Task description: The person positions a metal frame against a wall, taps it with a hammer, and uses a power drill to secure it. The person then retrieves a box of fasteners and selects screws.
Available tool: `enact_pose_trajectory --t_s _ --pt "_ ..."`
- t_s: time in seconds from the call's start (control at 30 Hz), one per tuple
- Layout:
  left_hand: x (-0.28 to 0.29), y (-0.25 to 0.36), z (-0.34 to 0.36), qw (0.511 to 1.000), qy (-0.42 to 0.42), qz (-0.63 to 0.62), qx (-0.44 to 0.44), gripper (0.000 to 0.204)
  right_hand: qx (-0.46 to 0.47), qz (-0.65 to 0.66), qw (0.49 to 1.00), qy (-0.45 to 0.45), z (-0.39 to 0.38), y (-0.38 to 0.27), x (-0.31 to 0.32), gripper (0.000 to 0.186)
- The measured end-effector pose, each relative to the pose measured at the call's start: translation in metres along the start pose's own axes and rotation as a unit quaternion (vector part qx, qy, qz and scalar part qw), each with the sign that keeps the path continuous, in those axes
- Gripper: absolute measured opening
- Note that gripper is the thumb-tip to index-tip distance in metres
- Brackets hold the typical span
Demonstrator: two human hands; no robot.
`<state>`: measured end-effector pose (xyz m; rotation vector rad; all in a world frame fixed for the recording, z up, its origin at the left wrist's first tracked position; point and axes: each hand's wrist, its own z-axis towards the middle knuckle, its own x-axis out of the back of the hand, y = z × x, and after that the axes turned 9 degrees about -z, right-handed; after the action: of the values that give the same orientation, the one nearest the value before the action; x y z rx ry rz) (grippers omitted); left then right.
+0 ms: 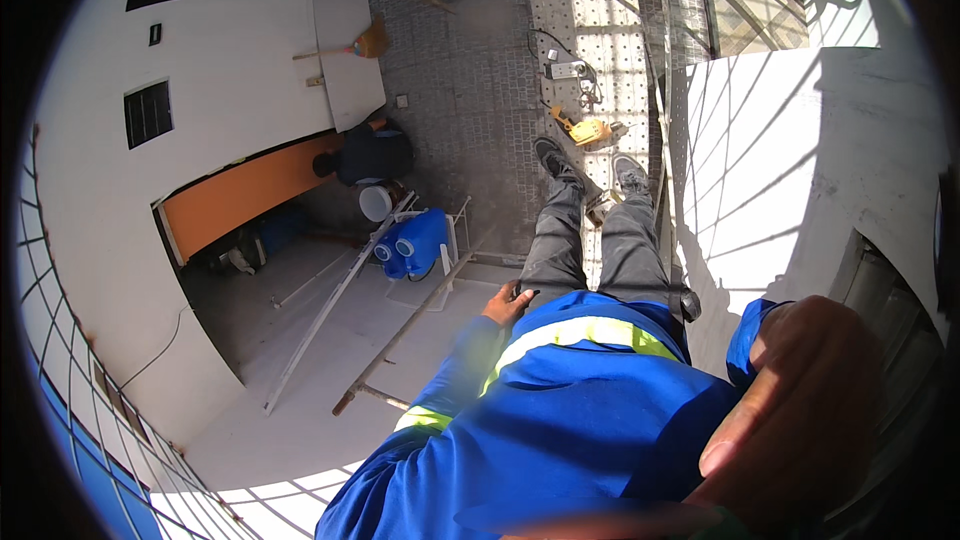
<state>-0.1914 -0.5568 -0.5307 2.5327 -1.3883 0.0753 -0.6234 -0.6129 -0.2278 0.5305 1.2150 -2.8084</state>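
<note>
Beside my left thigh is my left hand (508, 305), thumb and fingertips drawn together around a small dark bit that I cannot make out. My right hand (800, 390) is raised very close, large and blurred at the lower right; its fingers are partly hidden, and nothing shows in it. I wear a blue jacket (590, 400) with yellow-green bands and grey trousers. Past my shoes, a yellow power tool (585, 128) lies on a pale dotted strip of paving (575, 25). A grey-white device with a cable (567, 71) lies beyond it.
At left, a person in dark clothes (375, 155) crouches by an orange panel (240, 190) and a white bucket (376, 203). Blue jugs (425, 242) stand near long slanting bars (340, 300). A broom (368, 42) leans on the white wall. Another white wall (745, 170) rises at right.
</note>
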Motion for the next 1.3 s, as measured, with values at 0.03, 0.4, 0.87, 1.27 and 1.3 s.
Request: enact_pose_trajectory --t_s 0.03,0.4,0.87,1.27,1.3 --pt "0.017 0.01 0.01 0.998 -0.021 0.057 -0.009 0.09 0.005 -0.007 1.0 -0.013 -0.006 0.003 0.006 0.027" --pt "0.16 0.084 0.1 0.967 -0.081 0.191 -0.148 0.061 -0.469 0.0 0.858 0.21 -0.135 0.162 0.02 0.057" --pt "0.007 0.364 0.207 0.711 -0.163 0.318 -0.606 0.04 -0.577 -0.296 0.762 0.012 -0.167 0.424 0.194 0.025" --pt "-0.07 0.535 0.327 0.772 -0.242 0.005 -0.587 0.072 -0.568 -0.489 0.592 -0.297 -0.154 0.803 0.457 0.041" --pt "-0.069 0.54 0.329 0.778 -0.224 -0.013 -0.587 0.075 -0.616 -0.459 0.58 -0.27 -0.158 0.826 0.466 0.044"
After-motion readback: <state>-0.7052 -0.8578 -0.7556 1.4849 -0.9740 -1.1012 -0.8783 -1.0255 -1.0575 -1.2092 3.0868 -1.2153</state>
